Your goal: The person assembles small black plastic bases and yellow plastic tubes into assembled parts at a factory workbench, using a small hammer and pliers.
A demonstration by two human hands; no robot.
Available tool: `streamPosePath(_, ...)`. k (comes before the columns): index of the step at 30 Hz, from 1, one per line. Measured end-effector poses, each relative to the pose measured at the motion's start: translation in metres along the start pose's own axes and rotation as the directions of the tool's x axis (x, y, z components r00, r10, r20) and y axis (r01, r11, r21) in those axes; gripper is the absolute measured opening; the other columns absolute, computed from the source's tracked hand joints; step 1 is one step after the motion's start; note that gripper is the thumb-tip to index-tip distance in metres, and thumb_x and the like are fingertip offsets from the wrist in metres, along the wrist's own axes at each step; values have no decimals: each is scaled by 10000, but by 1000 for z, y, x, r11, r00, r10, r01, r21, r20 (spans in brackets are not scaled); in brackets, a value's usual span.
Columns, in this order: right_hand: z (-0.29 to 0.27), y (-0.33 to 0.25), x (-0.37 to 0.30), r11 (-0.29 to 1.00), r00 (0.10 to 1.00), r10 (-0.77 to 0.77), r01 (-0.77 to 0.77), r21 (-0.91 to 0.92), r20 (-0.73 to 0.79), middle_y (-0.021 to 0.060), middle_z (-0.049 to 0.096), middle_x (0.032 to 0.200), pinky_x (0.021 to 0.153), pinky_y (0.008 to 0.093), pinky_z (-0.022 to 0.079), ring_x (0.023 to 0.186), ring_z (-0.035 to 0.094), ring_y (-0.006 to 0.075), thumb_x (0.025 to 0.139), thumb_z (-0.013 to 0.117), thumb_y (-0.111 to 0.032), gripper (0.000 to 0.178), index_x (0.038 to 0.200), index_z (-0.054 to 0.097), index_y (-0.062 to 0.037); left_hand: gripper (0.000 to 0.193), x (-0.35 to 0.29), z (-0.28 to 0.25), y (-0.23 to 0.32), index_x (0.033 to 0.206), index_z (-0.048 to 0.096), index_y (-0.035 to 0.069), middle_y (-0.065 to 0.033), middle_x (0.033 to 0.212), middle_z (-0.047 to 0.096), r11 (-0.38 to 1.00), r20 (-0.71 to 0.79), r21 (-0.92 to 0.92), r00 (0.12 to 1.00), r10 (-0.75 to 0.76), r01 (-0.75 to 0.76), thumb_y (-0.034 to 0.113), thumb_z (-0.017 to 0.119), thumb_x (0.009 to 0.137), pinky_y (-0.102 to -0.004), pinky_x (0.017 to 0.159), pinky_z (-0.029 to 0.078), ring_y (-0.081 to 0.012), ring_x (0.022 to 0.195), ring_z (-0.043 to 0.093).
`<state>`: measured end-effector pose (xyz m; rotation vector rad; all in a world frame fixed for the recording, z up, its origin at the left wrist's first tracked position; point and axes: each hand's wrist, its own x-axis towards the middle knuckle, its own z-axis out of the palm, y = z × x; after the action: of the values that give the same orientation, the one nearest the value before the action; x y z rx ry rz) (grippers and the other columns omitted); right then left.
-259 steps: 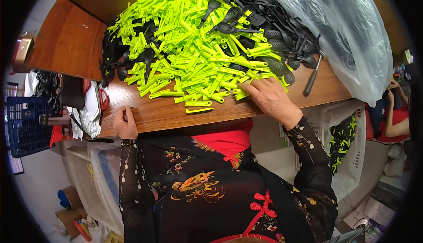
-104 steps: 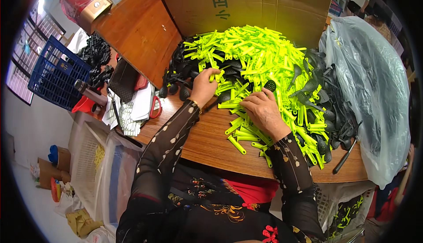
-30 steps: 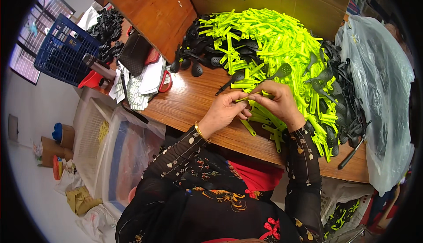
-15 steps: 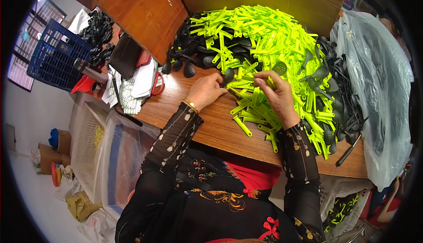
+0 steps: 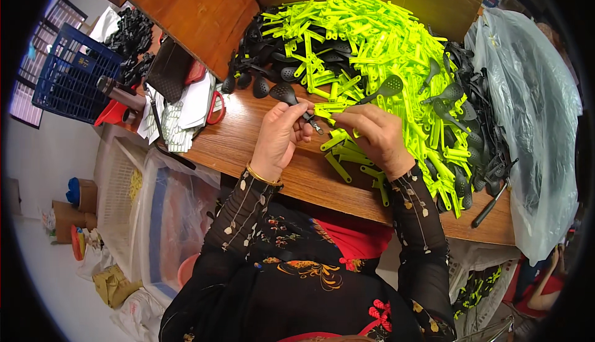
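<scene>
Half a second ago the left hand (image 5: 276, 139) was only reaching a black spoon (image 5: 284, 93) at the near edge of the green pile (image 5: 381, 35); now it has the spoon clear of that edge, thumb and fingers clamped on its stem. The bowl points to 11 o'clock from that hand, and the stem end juts out toward 4 o'clock. The right hand (image 5: 375, 134) has come across to 3 o'clock of the left, its fingers bent and close together. A green handle (image 5: 323, 113) shows at its fingertips, though whether they grip it cannot be told. In effect, the stem end is now exposed between the hands, with the handle just beside it; the two are not seen joined. A slotted spoon (image 5: 390, 85) lies on the pile near 12 o'clock from the right hand, and loose handles rest on the surface (image 5: 238, 140) at its 7 o'clock.
</scene>
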<state>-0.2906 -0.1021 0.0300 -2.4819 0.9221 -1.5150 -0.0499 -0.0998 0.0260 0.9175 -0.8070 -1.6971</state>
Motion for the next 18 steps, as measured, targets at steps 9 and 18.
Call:
streamPosePath(9, -3, -8, 1, 980, 986, -156, 163, -117, 65, 40, 738, 936, 614, 342, 587, 758, 727, 224, 785, 785, -33, 322, 1091, 785, -133, 103, -3, 9, -5, 1122, 676, 68, 5, 900, 667, 990, -25, -136, 999, 36, -39, 134, 671, 1043, -262, 635, 508, -98, 718, 634)
streamPosePath(18, -1, -4, 2, 995, 998, -9, 2, 102, 67, 70, 781, 958, 703, 334, 608, 828, 763, 237, 866, 803, -46, 234, 1093, 782, -99, 160, -20, 15, 7, 1134, 671, 54, -31, 1035, 713, 989, 21, -148, 1000, 16, -13, 178, 710, 1042, -284, 812, 624, -143, 910, 732)
